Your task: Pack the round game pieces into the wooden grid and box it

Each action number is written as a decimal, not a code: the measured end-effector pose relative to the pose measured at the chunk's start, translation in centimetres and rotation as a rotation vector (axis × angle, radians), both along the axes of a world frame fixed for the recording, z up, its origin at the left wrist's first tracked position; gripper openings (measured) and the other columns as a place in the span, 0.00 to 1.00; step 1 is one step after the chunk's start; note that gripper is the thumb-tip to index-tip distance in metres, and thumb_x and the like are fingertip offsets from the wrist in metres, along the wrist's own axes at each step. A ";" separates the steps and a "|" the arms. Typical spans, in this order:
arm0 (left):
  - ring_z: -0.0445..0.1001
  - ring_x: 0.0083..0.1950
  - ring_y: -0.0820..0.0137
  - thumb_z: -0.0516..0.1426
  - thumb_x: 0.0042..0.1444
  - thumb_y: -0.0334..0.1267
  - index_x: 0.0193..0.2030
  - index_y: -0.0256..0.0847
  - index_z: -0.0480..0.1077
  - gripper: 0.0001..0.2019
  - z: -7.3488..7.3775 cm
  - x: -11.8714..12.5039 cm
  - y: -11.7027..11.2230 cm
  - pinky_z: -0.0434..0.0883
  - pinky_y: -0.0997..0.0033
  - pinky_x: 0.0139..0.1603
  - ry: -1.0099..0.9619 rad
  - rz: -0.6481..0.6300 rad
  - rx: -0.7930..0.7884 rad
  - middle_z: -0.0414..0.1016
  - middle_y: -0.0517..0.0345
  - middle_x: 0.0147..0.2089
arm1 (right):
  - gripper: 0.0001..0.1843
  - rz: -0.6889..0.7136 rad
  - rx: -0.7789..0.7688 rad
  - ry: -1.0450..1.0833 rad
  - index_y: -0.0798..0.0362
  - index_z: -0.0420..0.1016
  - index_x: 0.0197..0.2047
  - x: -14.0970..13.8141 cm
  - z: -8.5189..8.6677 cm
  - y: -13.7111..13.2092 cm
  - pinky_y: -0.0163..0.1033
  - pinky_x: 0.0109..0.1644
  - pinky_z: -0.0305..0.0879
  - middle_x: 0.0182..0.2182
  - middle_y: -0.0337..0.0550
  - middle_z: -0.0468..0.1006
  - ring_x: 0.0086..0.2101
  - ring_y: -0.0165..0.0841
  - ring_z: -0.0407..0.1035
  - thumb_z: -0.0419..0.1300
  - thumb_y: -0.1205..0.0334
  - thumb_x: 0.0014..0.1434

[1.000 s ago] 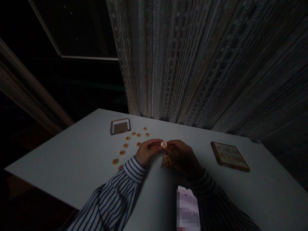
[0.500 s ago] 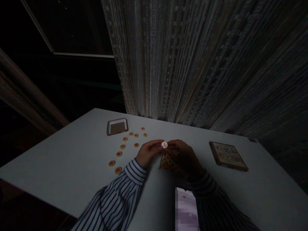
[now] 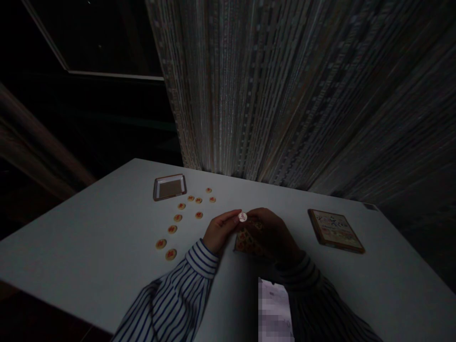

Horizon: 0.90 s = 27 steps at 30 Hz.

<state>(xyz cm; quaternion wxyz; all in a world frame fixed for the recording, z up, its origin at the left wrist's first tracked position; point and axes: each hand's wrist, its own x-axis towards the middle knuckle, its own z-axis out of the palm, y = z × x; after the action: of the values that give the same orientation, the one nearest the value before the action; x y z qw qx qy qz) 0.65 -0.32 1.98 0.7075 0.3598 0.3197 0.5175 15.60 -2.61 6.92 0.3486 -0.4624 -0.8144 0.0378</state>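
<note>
My left hand and my right hand meet over the white table, both in striped sleeves. Together their fingertips pinch one small round pale game disc with a red mark. Under my right hand sits a packed cluster of more discs, partly hidden by the fingers. To the left, several loose discs with red marks lie spread on the table in a rough arc.
A small shallow tray or box lid lies at the back left. A flat printed box lies at the right. A striped curtain hangs behind the table. A blurred pale item sits near my chest.
My hands have kept their hold on the disc with barely any shift. The view has drifted slightly, so the table things appear a little further left.
</note>
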 end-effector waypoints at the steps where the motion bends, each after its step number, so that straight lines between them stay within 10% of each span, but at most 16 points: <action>1: 0.74 0.40 0.67 0.66 0.37 0.40 0.37 0.39 0.76 0.17 -0.2 0.0 0.0 0.67 0.64 0.49 0.004 0.004 -0.001 0.79 0.54 0.38 | 0.12 0.003 -0.004 -0.006 0.53 0.71 0.33 0.0 0.0 0.0 0.39 0.37 0.65 0.30 0.45 0.75 0.32 0.33 0.69 0.48 0.58 0.60; 27: 0.75 0.34 0.67 0.67 0.32 0.42 0.30 0.35 0.75 0.17 -0.9 -0.2 -0.2 0.71 0.67 0.40 0.101 0.070 -0.020 0.79 0.53 0.31 | 0.18 0.072 -0.020 -0.100 0.51 0.73 0.35 0.3 -0.5 0.4 0.39 0.37 0.65 0.30 0.44 0.76 0.32 0.32 0.69 0.44 0.55 0.62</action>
<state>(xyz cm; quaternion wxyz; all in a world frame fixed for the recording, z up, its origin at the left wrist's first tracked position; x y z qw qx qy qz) 0.43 -0.50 1.11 0.6756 0.3670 0.3725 0.5197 15.93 -2.25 6.39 0.3012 -0.4375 -0.8466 0.0353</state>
